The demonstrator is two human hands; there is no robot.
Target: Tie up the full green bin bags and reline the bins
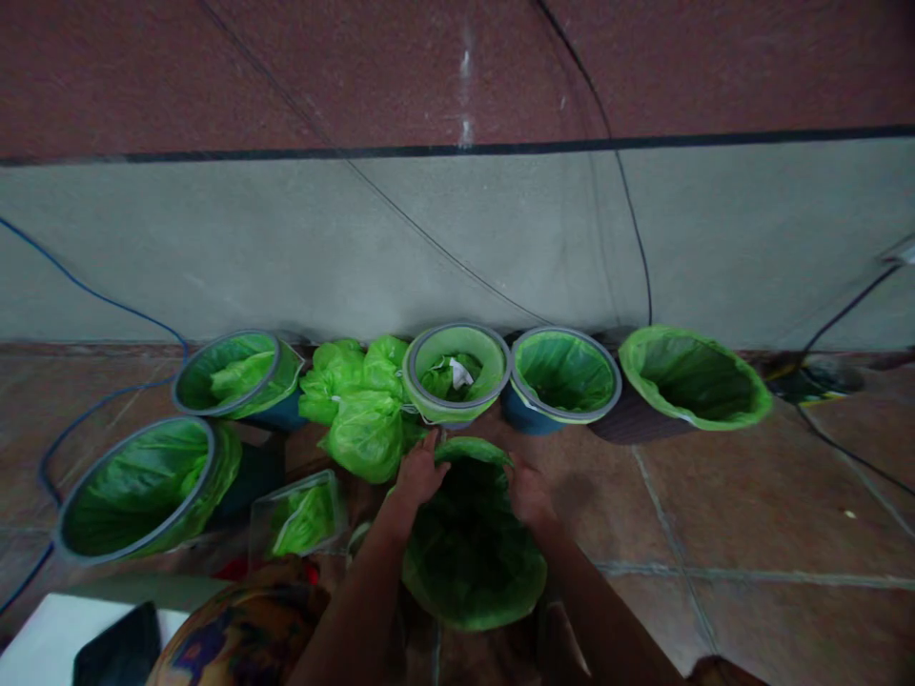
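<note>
Grip: left hand (420, 474) and right hand (527, 491) both rest on the far rim of the nearest lined bin (468, 572), fingers bent over its green plastic. Pinching or only pressing, cannot tell.

Tiled floor (750, 514) carries it, just before a row of lined bins (607, 381) along the wall. Tied green bags (361, 419) sit just left.

Step, as I read it: seating the plastic over the rim. Next calls for an even pull round both sides, gently, without tearing.

Our left hand (420, 474) and right hand (527, 493) lie on the nearest bin (472, 562)'s far rim; behind it stands a second bin (456, 373), knotted bags (357, 414) to its left.
</note>
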